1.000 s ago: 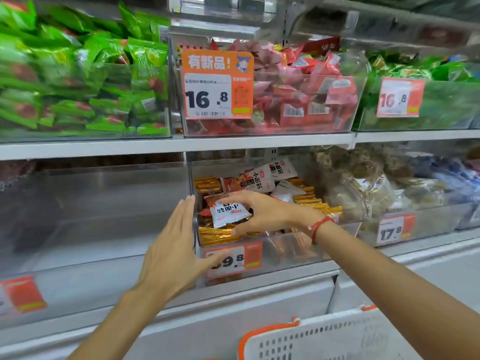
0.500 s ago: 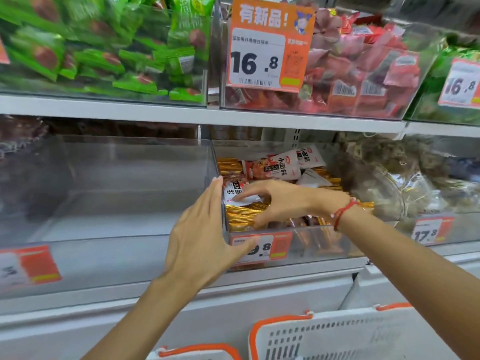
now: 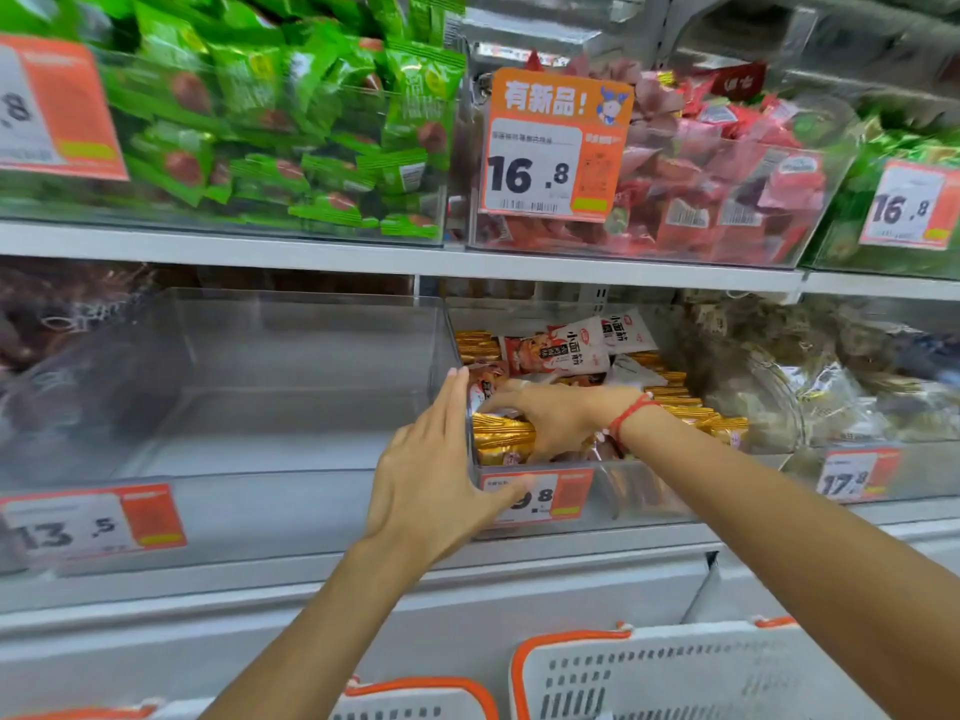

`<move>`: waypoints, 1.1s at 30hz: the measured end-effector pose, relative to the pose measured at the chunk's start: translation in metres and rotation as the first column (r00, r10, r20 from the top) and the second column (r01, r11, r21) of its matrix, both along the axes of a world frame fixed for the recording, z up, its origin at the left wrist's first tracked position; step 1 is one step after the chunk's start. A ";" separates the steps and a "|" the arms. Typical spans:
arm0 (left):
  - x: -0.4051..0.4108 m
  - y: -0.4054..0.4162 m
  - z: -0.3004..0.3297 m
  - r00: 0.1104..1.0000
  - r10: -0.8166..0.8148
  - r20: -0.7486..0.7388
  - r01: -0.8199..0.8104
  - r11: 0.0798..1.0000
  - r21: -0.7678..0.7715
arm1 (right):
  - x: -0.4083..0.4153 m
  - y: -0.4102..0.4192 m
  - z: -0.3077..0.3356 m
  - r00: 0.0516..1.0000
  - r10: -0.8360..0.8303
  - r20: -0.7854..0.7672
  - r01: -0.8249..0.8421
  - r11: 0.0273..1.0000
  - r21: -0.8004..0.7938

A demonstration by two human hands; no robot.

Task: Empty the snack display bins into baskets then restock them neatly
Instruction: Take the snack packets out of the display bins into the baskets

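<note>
The gold snack packs lie in the middle lower bin, long axes running left-right, directly under your right hand which curls onto them, while your left hand presses flat, fingers straight, against the bin's near-left corner.

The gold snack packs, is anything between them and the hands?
Nothing visible: the right hand is already on the gold snack packs inside the clear bin; the left hand presses that bin's outer corner.

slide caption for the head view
Left hand braces the clear bin while right hand reaches among gold snack packs.
</note>
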State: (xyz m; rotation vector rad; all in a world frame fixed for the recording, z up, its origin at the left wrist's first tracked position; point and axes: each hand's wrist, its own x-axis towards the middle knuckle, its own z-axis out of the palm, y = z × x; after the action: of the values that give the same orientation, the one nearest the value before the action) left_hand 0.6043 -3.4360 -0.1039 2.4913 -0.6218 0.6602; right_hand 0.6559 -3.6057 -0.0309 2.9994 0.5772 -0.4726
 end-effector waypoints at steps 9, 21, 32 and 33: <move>-0.007 -0.001 0.010 0.996 0.051 -0.069 -0.047 0.997 0.054 | -0.057 -0.046 0.003 0.896 -0.145 0.419 0.014 0.954 0.301; -0.022 -0.003 0.035 0.993 -0.020 0.114 -0.015 0.953 0.302 | -0.164 -0.092 0.048 0.733 -0.231 0.640 -0.241 0.791 0.562; -0.043 -0.016 0.012 0.987 -0.052 0.153 -0.006 0.936 0.353 | -0.237 -0.130 -0.083 0.987 -0.146 0.062 0.139 0.984 0.108; -0.042 -0.017 0.013 0.983 -0.068 0.169 0.005 0.938 0.348 | -0.235 -0.131 -0.089 0.986 -0.165 0.035 0.162 0.983 0.081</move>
State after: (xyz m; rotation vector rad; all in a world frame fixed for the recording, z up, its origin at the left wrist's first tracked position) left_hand 0.5621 -3.4528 -0.0905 2.7522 -0.9200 0.8282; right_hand 0.4206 -3.7367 -0.1197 3.1378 0.3552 -0.4048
